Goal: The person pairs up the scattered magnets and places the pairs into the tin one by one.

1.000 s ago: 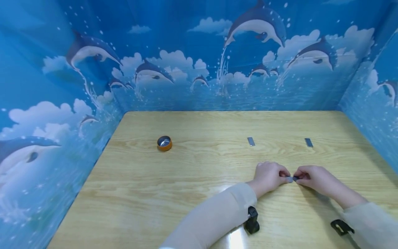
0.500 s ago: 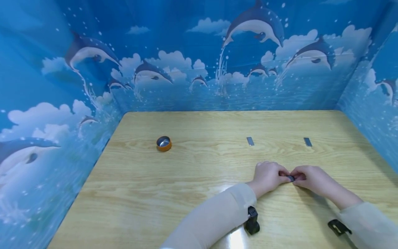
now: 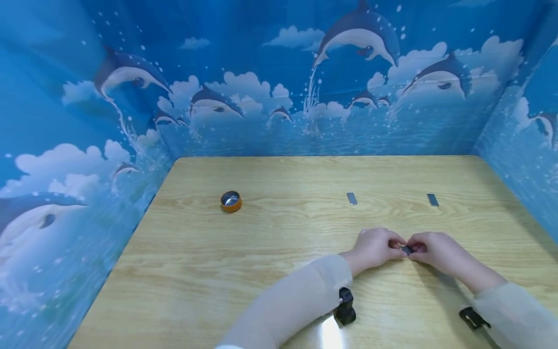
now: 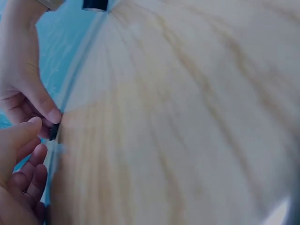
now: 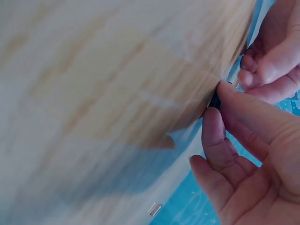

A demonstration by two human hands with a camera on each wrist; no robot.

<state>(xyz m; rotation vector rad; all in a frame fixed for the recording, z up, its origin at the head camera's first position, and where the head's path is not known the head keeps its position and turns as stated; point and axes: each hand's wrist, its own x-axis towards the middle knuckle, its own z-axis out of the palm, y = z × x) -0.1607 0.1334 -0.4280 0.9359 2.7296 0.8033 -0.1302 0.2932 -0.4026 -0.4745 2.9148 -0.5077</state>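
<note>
My right hand [image 3: 438,249] pinches a small dark flat piece [image 3: 408,249] between thumb and forefinger, low over the table. In the right wrist view that dark piece [image 5: 215,101] is mostly covered by the fingertips, and its kind cannot be told. Opposite it, my left hand [image 3: 375,248] has its fingertips right beside the piece. From the left wrist view, the left hand [image 4: 21,171] shows thumb and fingers apart, while the right fingers hold the dark piece [image 4: 54,131].
Two small grey rectangular plates, a left one [image 3: 352,198] and a right one [image 3: 433,199], lie beyond the hands. An orange round bowl [image 3: 231,201] with a metallic inside stands on the left of the wooden table [image 3: 261,252]. Dolphin-printed curtains [image 3: 279,97] surround it.
My right hand has moved slightly left, bringing its fingertips up to those of the left hand. The grey and dark bits seen between the hands earlier now appear as one dark piece.
</note>
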